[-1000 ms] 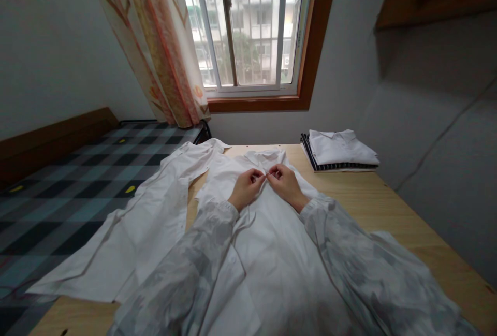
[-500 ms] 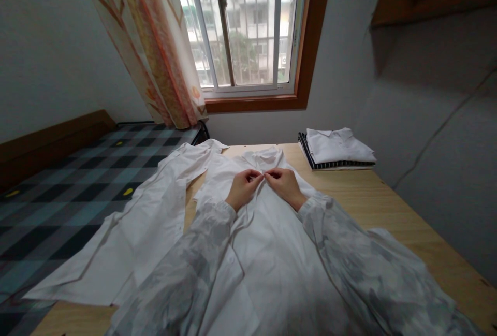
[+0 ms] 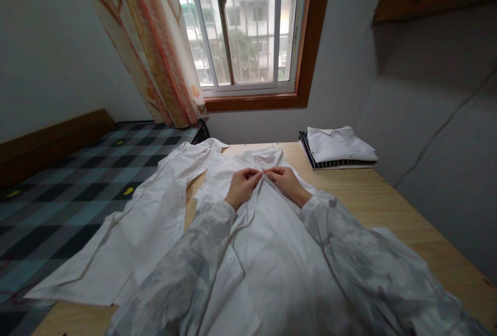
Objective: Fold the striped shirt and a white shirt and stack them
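A white shirt (image 3: 279, 232) lies spread on the wooden table, its collar toward the window. My left hand (image 3: 243, 187) pinches the shirt's front edge a little below the collar. Fingertip to fingertip with it, my right hand (image 3: 286, 183) pinches the same spot from the other side. Any button between the fingers is too small and covered to make out. Lower down, one front edge of the shirt lies loosely folded over. Both forearms, in grey-and-white patterned sleeves, rest over the shirt and hide parts of it.
Left of my hands, another white shirt (image 3: 147, 232) lies across the table and over the checked bed (image 3: 77, 186). Folded clothes (image 3: 339, 147), white on top and striped below, sit at the table's (image 3: 361, 191) far right. A curtain (image 3: 151, 51) hangs beside the window (image 3: 248, 30).
My right hand has shifted slightly, with its wrist a little further right. Both hands keep their pinch on the shirt front, and the left hand has barely moved.
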Available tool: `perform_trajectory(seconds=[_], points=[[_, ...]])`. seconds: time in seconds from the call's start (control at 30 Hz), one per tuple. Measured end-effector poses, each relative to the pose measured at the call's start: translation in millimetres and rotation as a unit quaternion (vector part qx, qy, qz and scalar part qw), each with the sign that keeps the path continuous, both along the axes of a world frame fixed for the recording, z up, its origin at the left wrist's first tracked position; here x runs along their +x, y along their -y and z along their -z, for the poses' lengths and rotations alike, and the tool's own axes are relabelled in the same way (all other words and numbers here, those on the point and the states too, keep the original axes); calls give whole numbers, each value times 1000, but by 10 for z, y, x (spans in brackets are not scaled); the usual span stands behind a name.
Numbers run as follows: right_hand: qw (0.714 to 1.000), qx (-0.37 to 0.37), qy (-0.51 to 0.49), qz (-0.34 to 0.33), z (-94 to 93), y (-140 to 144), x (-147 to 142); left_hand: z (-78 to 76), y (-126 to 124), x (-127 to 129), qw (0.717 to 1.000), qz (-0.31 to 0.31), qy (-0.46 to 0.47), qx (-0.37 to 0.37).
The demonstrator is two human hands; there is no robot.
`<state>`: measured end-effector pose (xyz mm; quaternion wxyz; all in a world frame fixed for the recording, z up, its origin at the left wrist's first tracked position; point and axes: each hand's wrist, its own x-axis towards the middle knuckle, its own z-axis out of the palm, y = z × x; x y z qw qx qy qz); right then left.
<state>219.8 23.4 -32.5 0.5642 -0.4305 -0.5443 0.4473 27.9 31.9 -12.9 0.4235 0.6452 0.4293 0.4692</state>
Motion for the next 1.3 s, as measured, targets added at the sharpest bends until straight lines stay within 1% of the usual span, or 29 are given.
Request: perform_trajectory(seconds=[0.1, 0.27, 0.43, 0.7, 0.83, 1.0, 1.17, 1.3], points=[[1000, -22, -17, -10, 19, -24, 27, -8, -2, 7, 1000, 10, 20, -18], [999, -41, -26, -3, 29, -55, 47, -7, -7, 12, 999, 16, 35, -29], [997, -60, -30, -24, 22, -85, 65, -17, 2, 16, 998, 20, 39, -35], [1000, 7, 4, 14, 50, -25, 9, -40, 32, 14, 998, 43, 36, -34], [998, 30, 39, 37, 27, 36, -18, -70, 41, 10, 998, 43, 24, -35], [995, 60, 64, 40, -6, 94, -46, -78, 34, 18, 998, 28, 19, -49], [993, 69, 85, 38, -14, 105, -56, -53, 33, 32, 999, 14, 16, -39], [994, 56, 91, 38, -19, 106, -61, -10, 30, 37, 1000, 17, -1, -1]])
